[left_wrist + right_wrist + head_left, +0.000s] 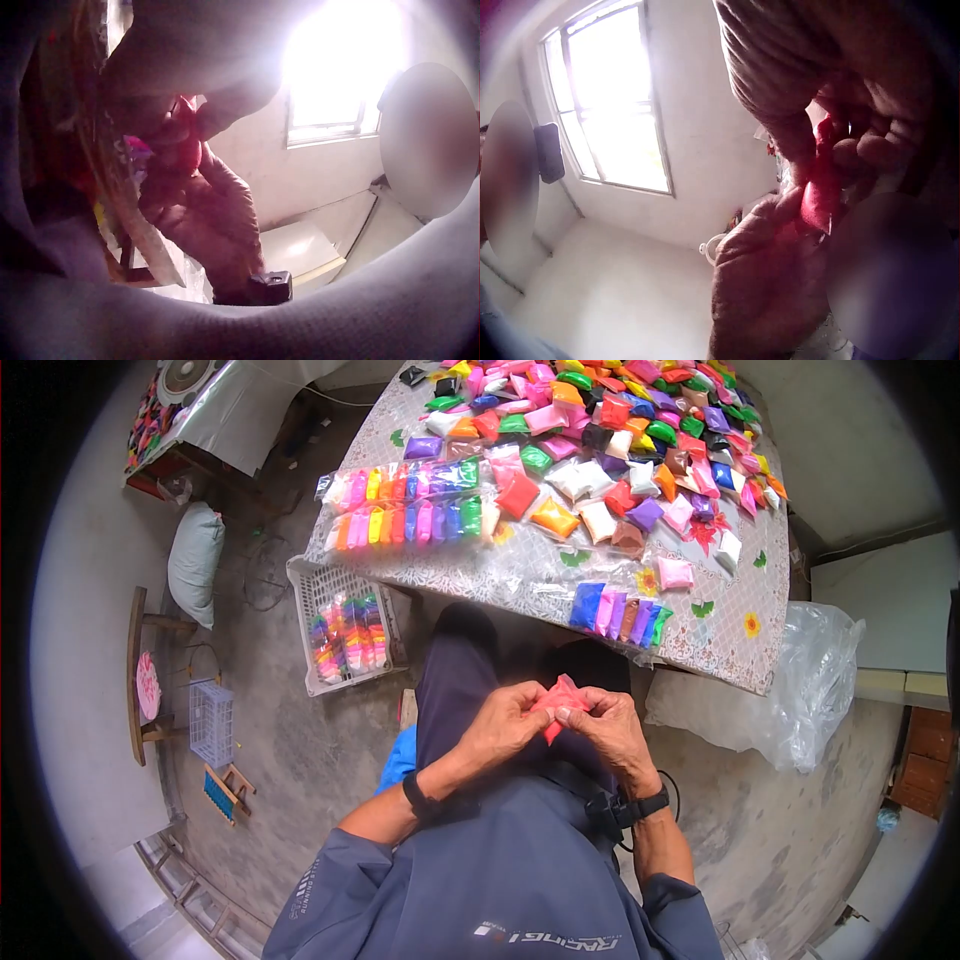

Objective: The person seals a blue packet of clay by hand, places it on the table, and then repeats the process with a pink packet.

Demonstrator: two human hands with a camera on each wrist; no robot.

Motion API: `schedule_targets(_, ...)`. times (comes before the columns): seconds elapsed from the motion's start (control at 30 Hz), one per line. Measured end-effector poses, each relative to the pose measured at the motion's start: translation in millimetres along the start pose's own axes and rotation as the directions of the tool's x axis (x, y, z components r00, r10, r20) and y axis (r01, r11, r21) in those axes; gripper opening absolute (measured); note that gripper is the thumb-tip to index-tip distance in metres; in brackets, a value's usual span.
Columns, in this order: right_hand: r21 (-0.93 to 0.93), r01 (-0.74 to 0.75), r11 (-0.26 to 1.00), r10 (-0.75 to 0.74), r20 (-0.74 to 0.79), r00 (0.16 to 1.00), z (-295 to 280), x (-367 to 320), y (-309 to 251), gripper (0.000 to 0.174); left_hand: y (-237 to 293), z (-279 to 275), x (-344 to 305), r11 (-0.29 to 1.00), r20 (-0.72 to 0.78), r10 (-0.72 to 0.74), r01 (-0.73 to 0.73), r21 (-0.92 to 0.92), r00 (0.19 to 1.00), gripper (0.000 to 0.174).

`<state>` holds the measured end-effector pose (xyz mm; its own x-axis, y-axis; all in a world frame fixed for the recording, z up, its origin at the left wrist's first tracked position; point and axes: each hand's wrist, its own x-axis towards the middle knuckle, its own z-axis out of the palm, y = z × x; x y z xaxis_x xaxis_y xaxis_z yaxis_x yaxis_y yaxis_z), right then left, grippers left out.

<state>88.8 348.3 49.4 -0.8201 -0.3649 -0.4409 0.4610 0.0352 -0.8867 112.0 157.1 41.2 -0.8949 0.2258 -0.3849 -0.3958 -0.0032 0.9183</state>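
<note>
A small red-pink packet [562, 705] is held above the person's lap, in front of the table edge. The left hand [505, 720] pinches its left side and the right hand [610, 728] pinches its right side, thumbs close together on top. In the left wrist view the packet [189, 142] is dim between the left hand [202, 52] and the right hand [210, 217]. In the right wrist view the red packet [821, 199] shows between the right hand [810, 67] and the left hand [761, 285]; its lower part is partly covered by fingers.
The patterned table [725, 620] bears a large heap of coloured packets [600, 480], clear bags of packets in rows [410, 525] and a short row of packets [620, 616] near its front edge. A white crate [300, 600] with bagged packets stands at the left; clear plastic [810, 690] hangs at the right.
</note>
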Motion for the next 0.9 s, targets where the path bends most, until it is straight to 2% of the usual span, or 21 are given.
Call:
schedule_targets(0.07, 0.018, -0.01, 1.0, 0.01, -0.008, 1.0, 1, 0, 0, 0.017, 0, 1, 0, 0.998, -0.004, -0.044, 0.044, 0.039, 0.999, 0.014)
schedule_targets(0.13, 0.038, -0.019, 0.999, 0.019, -0.017, 1.0, 4, 1, 2, 0.016, -6, 2, 2, 0.992, -0.042, 0.048, -0.042, 0.12, 0.998, 0.015)
schedule_targets(0.2, 0.04, 0.068, 0.997, -0.065, -0.075, 0.995, 9, 1, 9, 0.016, -8, 0, 3, 0.991, -0.041, 0.036, -0.031, 0.129, 0.998, 0.016)
schedule_targets(0.23, 0.041, 0.066, 0.997, -0.063, -0.077, 0.995, 10, 1, 12, 0.016, -8, -1, 4, 0.99, -0.039, 0.026, -0.021, 0.138, 0.999, 0.016)
schedule_targets(0.47, 0.154, 0.108, 0.982, -0.084, -0.154, 0.985, 17, 5, 28, 0.014, 2, -1, 5, 1.0, -0.044, 0.01, -0.008, 0.028, 0.999, 0.014)
schedule_targets(0.57, 0.153, 0.114, 0.982, -0.088, -0.167, 0.982, 18, 5, 27, 0.013, 3, 0, 5, 0.998, -0.054, -0.055, 0.055, -0.003, 0.997, 0.014)
schedule_targets(0.63, 0.139, 0.12, 0.983, -0.095, -0.17, 0.981, 19, 5, 25, 0.013, -1, 1, 5, 1.0, -0.064, -0.011, 0.009, -0.03, 0.998, 0.015)
schedule_targets(0.77, 0.179, 0.146, 0.973, -0.11, -0.197, 0.974, 22, 6, 22, 0.012, -9, 4, 3, 1.0, -0.079, -0.012, 0.012, 0.0, 0.997, 0.016)
schedule_targets(0.83, 0.179, 0.155, 0.972, -0.117, -0.207, 0.971, 21, 6, 24, 0.011, -7, 8, 1, 0.986, -0.138, 0.092, -0.072, 0.147, 0.986, 0.013)
schedule_targets(0.87, 0.167, 0.156, 0.974, -0.12, -0.205, 0.971, 21, 7, 28, 0.012, -11, 11, 1, 0.987, -0.138, 0.091, -0.07, 0.148, 0.986, 0.013)
schedule_targets(0.9, 0.154, 0.157, 0.976, -0.125, -0.202, 0.972, 20, 7, 30, 0.013, -15, 13, 2, 0.993, -0.171, 0.115, -0.106, 0.059, 0.978, 0.013)
